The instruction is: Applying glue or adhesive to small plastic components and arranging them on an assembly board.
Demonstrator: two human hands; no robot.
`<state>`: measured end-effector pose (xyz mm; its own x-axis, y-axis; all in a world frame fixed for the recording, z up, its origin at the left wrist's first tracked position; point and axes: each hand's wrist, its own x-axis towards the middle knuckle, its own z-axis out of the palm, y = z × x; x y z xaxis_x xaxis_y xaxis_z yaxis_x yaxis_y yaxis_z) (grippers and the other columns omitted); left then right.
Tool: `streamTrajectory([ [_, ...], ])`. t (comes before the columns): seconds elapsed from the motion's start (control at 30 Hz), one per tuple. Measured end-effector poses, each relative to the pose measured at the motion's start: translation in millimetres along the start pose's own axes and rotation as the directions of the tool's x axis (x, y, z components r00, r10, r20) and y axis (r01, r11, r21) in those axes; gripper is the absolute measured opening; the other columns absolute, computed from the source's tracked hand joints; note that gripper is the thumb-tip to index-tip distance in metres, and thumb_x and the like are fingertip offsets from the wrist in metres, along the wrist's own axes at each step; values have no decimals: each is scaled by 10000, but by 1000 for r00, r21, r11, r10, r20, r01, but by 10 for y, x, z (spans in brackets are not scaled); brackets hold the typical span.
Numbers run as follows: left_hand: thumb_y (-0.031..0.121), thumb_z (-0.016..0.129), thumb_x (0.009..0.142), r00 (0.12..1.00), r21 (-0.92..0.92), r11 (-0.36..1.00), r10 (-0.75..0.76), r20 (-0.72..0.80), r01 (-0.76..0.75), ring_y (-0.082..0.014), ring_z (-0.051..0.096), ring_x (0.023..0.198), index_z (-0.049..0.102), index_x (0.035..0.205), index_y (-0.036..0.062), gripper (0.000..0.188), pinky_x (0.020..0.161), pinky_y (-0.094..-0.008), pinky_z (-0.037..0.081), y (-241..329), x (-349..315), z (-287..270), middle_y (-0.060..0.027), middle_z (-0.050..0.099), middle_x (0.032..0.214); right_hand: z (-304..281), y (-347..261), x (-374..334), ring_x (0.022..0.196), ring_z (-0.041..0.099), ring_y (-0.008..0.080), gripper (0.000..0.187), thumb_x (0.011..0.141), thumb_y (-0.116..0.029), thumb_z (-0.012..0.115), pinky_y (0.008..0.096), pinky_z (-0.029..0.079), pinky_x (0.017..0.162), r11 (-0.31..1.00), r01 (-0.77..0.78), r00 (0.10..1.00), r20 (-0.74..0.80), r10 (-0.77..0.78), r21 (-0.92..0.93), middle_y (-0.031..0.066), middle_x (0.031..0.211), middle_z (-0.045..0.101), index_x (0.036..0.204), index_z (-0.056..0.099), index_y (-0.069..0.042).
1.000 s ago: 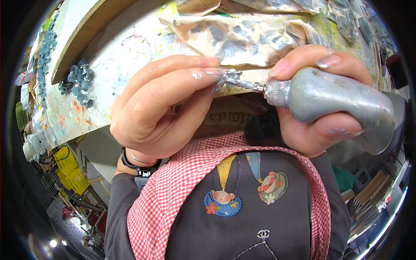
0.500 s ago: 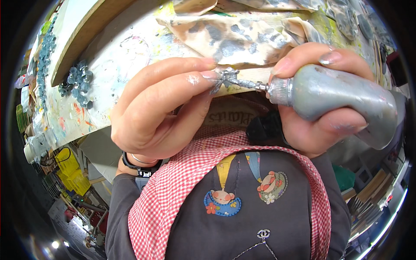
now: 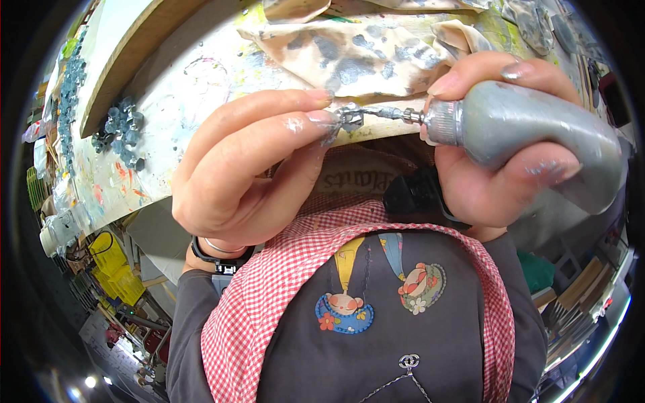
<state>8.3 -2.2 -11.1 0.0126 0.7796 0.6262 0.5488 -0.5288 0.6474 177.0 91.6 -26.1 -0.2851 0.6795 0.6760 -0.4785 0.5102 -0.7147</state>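
Between the thumb and fingertips of my left hand is a small silver-grey figurine-like piece, partly hidden by the fingers. My right hand is wrapped round a squeeze bottle of grey paint, tipped on its side. Its ribbed cap and thin metal nozzle point left. Grey paint coats the nozzle's end, which meets the small piece or lies very close to it. Silver-grey smears mark the fingers of both hands.
A paint-stained cloth lies on the spattered table beyond my hands. To the left, a pile of small blue-grey pieces sits beside a curved wooden strip. More such pieces line the far left. A yellow crate stands below.
My right hand has raised the bottle slightly and shifted it a little to the right, so its nozzle lies more level. My left hand has hardly moved, while the small piece has turned slightly.
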Motion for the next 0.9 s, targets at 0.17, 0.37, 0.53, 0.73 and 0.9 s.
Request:
streamTrajectory([
  [0.17,-174,623,623,1000,-10,1000,-26,-10,26,-242,592,828,547,882,-48,297,693,-283,502,-5,2,-8,-215,583,876,17,17,3,517,506,185,576,854,-553,304,257,445,509,998,51,999,-13,-50,47,201,746,548,1052,368,-15],
  [0.37,-148,643,626,999,-68,997,-33,-27,31,-240,590,819,571,868,-49,271,677,-284,509,-7,25,-24,-204,584,868,21,11,-16,482,495,186,594,843,-564,314,260,447,476,989,76,995,-80,-66,130,209,753,548,1064,357,-15],
  [0.53,-143,618,656,982,-135,977,-175,-68,165,-242,586,815,578,864,-47,232,652,-302,534,25,-7,-11,-207,568,904,-10,52,10,485,495,192,581,850,-554,309,266,442,473,991,135,991,10,-136,13,213,763,543,1086,351,-24],
  [0.73,-190,582,585,987,-156,984,-103,-126,83,-215,593,777,585,836,-40,292,673,-259,471,-48,-2,-4,-185,582,858,-35,-9,-22,485,488,194,568,857,-541,305,267,430,449,994,75,996,56,-71,-78,203,771,533,1109,351,-33],
  [0.9,-178,561,572,993,-161,987,-29,-115,10,-223,595,774,574,825,-18,299,675,-273,473,-76,2,-2,-173,590,862,-56,-44,-37,466,463,182,565,858,-546,298,263,420,425,984,-26,999,-21,31,176,178,756,520,1101,364,-39],
])
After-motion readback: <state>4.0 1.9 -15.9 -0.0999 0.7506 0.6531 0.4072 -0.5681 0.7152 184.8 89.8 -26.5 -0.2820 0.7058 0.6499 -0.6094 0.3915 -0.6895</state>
